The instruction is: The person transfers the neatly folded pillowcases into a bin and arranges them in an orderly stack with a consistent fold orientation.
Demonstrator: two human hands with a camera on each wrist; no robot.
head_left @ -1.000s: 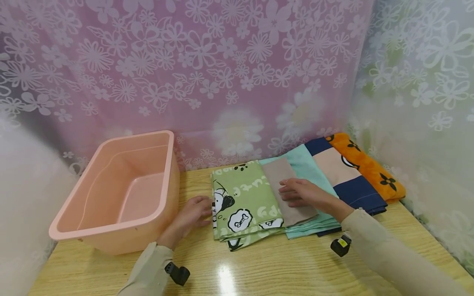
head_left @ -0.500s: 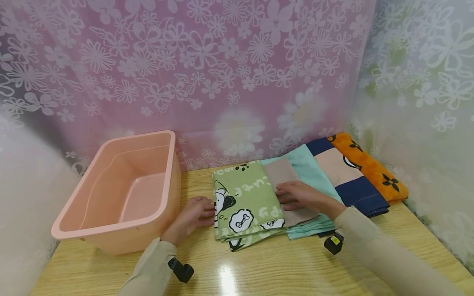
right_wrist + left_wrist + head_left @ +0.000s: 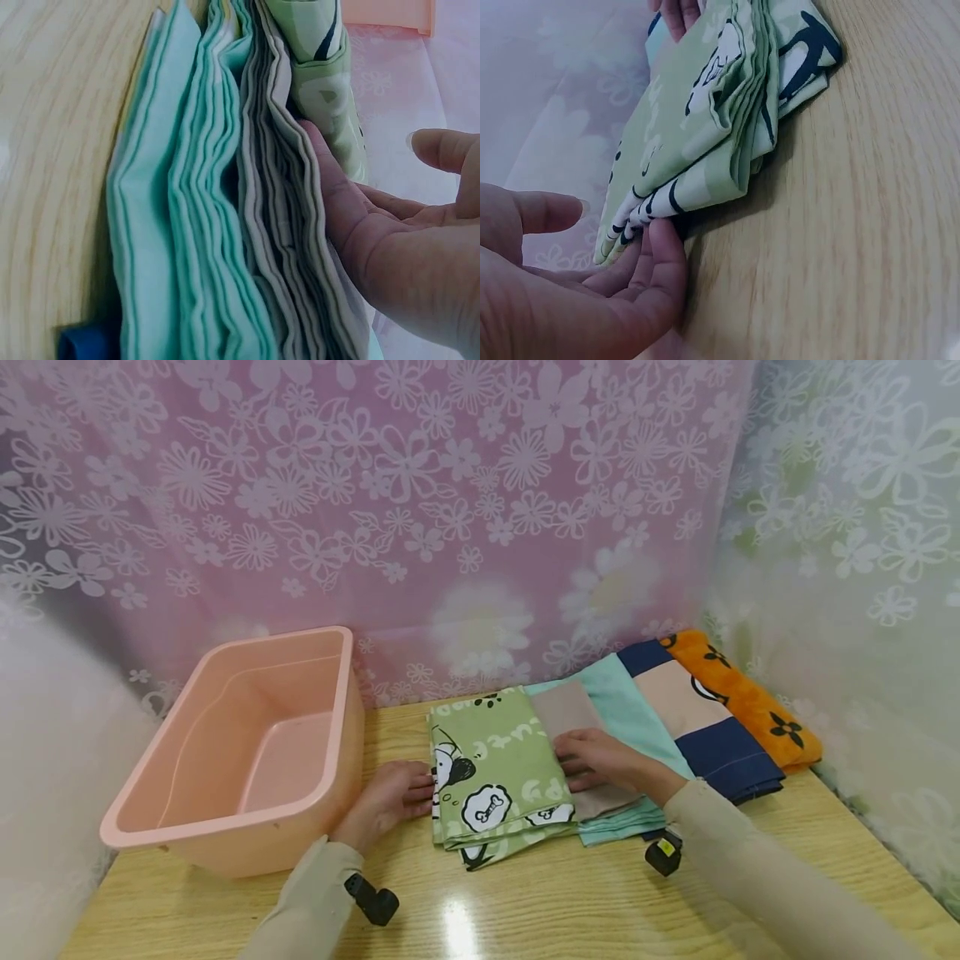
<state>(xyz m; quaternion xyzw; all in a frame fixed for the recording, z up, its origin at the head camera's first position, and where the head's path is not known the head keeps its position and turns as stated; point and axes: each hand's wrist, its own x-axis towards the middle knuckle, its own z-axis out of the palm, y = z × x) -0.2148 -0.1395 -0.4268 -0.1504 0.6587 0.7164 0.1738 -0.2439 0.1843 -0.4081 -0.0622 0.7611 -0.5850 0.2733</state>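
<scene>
A folded green cloth [image 3: 510, 760] with puppy and bone prints lies on the wooden table. At its left edge is my left hand [image 3: 390, 797]; in the left wrist view the fingers [image 3: 664, 259] are at the cloth's folded edge, while the thumb stays apart from it. My right hand [image 3: 603, 760] lies over a folded grey-beige cloth [image 3: 558, 706], its fingertips at the green cloth's right edge. In the right wrist view its fingers [image 3: 330, 165] lie along the grey-beige layers, near the green cloth, with the thumb raised. Some right fingertips are hidden.
Left of the cloths stands a pink plastic basin [image 3: 341, 727]. To the right, overlapping in a row, are a folded mint cloth [image 3: 630, 693], a navy and peach cloth [image 3: 723, 747] and an orange cloth [image 3: 765, 710]. A floral curtain [image 3: 465, 527] hangs behind the table.
My right hand has slid left across the grey-beige cloth to the green cloth's edge. The left hand has moved slightly right, up to the opposite edge. The cloths lie as before.
</scene>
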